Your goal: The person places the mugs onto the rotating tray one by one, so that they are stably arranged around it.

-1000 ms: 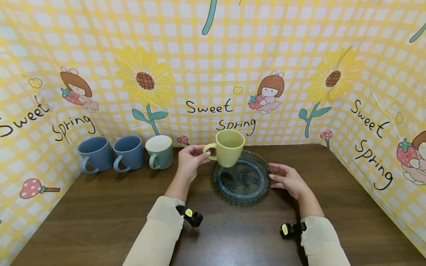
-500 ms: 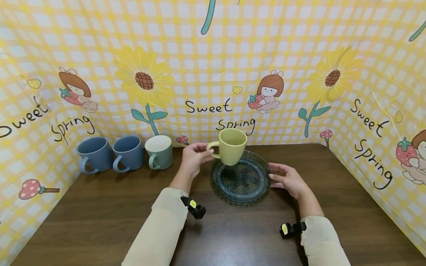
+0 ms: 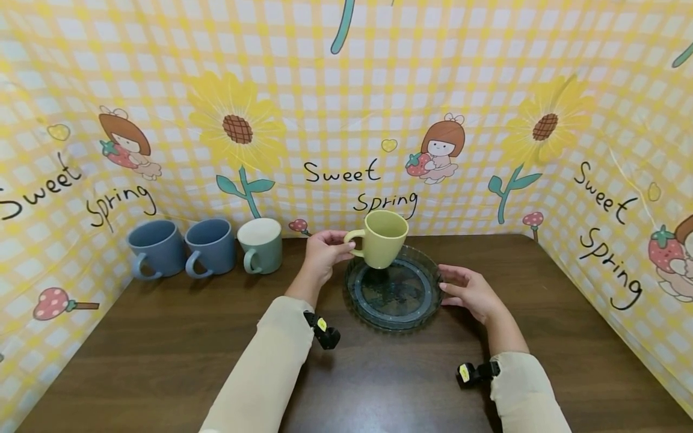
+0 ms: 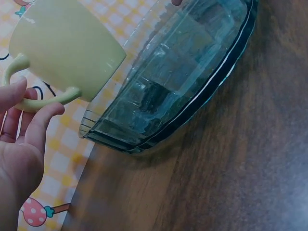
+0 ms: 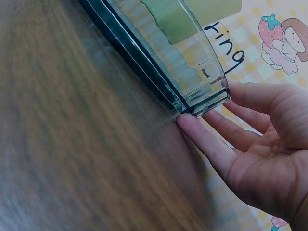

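A yellow-green mug (image 3: 385, 239) hangs over the far part of a round, teal-tinted glass dish (image 3: 354, 307) with a ribbed wall. My left hand (image 3: 326, 255) pinches the mug's handle (image 4: 45, 103) between thumb and fingers. The mug's mouth faces up in the head view, and its underside sits close over the dish rim in the left wrist view. On the dish's right side, my right hand (image 3: 470, 293) rests its fingertips against the outer wall. The right thumb (image 5: 204, 139) touches low on that wall near the tabletop, with the fingers loosely extended along it.
Left of the dish, three mugs stand in a row at the table's back edge: two blue mugs (image 3: 157, 248) and a green mug (image 3: 262, 252) with a white inside. A checked cloth (image 3: 346, 120) walls in the brown wooden table (image 3: 379, 385) behind and on both sides.
My left hand has carried the yellow-green mug a short way to the right over the dish. The right hand and the dish hold their place.
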`<state>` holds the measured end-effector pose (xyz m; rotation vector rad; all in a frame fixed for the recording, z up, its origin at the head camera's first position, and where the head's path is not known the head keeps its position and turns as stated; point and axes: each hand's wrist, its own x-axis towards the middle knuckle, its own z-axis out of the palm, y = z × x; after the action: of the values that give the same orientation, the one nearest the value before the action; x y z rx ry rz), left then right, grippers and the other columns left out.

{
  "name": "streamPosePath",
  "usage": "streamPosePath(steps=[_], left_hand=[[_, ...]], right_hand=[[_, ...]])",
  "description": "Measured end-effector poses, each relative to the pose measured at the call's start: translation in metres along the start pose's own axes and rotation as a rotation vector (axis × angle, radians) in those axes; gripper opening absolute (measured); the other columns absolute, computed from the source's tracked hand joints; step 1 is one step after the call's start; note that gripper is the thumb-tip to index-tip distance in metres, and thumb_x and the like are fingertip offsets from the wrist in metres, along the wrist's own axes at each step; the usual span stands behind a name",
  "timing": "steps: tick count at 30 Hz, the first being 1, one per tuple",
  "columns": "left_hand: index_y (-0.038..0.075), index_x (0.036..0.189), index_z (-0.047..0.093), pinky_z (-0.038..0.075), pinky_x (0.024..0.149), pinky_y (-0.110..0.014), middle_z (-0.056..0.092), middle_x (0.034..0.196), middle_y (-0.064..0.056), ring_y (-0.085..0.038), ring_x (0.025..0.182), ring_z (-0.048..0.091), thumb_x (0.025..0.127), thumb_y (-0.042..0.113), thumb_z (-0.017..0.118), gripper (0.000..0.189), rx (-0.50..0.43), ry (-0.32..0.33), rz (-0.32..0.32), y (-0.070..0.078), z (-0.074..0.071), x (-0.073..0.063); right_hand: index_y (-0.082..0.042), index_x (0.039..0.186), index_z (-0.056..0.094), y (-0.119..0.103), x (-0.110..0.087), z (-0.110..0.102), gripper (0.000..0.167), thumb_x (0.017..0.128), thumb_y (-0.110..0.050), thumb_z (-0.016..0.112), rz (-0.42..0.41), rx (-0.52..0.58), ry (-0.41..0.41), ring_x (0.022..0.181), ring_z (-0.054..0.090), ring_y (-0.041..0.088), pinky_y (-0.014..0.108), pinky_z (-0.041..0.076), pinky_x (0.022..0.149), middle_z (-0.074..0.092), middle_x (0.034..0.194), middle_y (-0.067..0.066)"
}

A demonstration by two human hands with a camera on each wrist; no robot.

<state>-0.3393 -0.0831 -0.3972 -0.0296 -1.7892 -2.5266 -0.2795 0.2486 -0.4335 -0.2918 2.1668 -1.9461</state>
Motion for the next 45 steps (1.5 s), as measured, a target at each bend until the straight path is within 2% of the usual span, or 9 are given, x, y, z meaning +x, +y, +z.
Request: streamPosePath(steps=[8,15,23,25,30,33,37,41,45], left_hand=[[-0.008,0.098,0.067,0.061,0.059,-0.029,0.064,0.085,-0.009,-0.017,0.068,0.067,0.078,-0.017,0.072,0.023,0.028,-0.015,-0.013,-0.002,0.005,0.004],[-0.007,0.097,0.068,0.061,0.059,-0.030,0.064,0.086,-0.011,-0.018,0.068,0.068,0.077,-0.018,0.072,0.022,0.035,0.000,-0.034,-0.007,0.008,0.007],[-0.006,0.096,0.069,0.061,0.060,-0.029,0.063,0.102,-0.026,-0.017,0.069,0.068,0.077,-0.017,0.072,0.023,0.055,0.010,-0.037,-0.012,0.010,0.009],[-0.006,0.096,0.069,0.061,0.061,-0.030,0.064,0.099,-0.024,-0.017,0.069,0.068,0.077,-0.017,0.072,0.022,0.070,0.013,-0.037,-0.013,0.011,0.008],[-0.007,0.096,0.068,0.061,0.063,-0.032,0.065,0.085,-0.011,-0.017,0.069,0.067,0.077,-0.016,0.072,0.022,0.085,0.021,-0.033,-0.015,0.012,0.008],[-0.007,0.098,0.068,0.061,0.064,-0.032,0.065,0.084,-0.010,-0.017,0.072,0.068,0.078,-0.014,0.074,0.022,0.122,0.012,-0.024,-0.015,0.011,0.009],[-0.005,0.097,0.070,0.061,0.067,-0.033,0.066,0.087,-0.011,-0.018,0.076,0.069,0.078,-0.010,0.076,0.021,0.219,0.011,-0.009,-0.012,0.010,0.010],[-0.002,0.094,0.071,0.061,0.067,-0.032,0.067,0.089,-0.012,-0.020,0.078,0.068,0.077,-0.007,0.079,0.020,0.337,0.021,0.013,-0.006,0.010,0.011],[-0.001,0.093,0.071,0.061,0.067,-0.031,0.067,0.089,-0.012,-0.021,0.078,0.067,0.077,-0.007,0.079,0.020,0.407,0.018,0.019,-0.003,0.010,0.010]], right_hand=[[0.007,0.146,0.033,0.001,0.001,0.000,0.057,0.097,-0.002,0.058,0.011,0.010,0.013,0.111,0.056,0.023,0.037,0.059,0.082,0.036,0.145,0.031],[0.008,0.146,0.032,0.000,0.001,0.000,0.057,0.097,-0.002,0.058,0.008,0.008,0.009,0.109,0.056,0.023,0.037,0.059,0.082,0.034,0.145,0.032],[0.008,0.146,0.032,0.000,0.000,-0.001,0.057,0.097,-0.003,0.059,0.010,0.008,0.008,0.109,0.056,0.022,0.037,0.059,0.082,0.035,0.145,0.032],[0.008,0.146,0.032,0.000,0.000,-0.001,0.057,0.097,-0.003,0.059,0.009,0.007,0.008,0.108,0.056,0.022,0.037,0.059,0.082,0.035,0.145,0.032],[0.008,0.146,0.033,0.001,0.001,0.000,0.057,0.096,-0.003,0.060,0.009,0.006,0.011,0.108,0.057,0.022,0.037,0.059,0.082,0.036,0.144,0.032],[0.008,0.146,0.033,0.001,0.002,0.000,0.057,0.096,-0.002,0.059,0.012,0.006,0.008,0.107,0.057,0.022,0.037,0.059,0.081,0.036,0.144,0.032],[0.007,0.146,0.033,0.001,0.002,0.001,0.057,0.096,-0.001,0.058,0.021,0.010,0.008,0.108,0.057,0.024,0.037,0.059,0.082,0.036,0.144,0.031],[0.007,0.147,0.032,-0.001,0.000,0.001,0.057,0.097,-0.002,0.058,0.011,0.012,0.005,0.116,0.051,0.029,0.038,0.059,0.082,0.034,0.145,0.031],[0.008,0.147,0.030,-0.002,-0.001,0.002,0.058,0.097,-0.003,0.057,0.005,0.012,0.003,0.121,0.046,0.032,0.038,0.058,0.083,0.033,0.146,0.032]])
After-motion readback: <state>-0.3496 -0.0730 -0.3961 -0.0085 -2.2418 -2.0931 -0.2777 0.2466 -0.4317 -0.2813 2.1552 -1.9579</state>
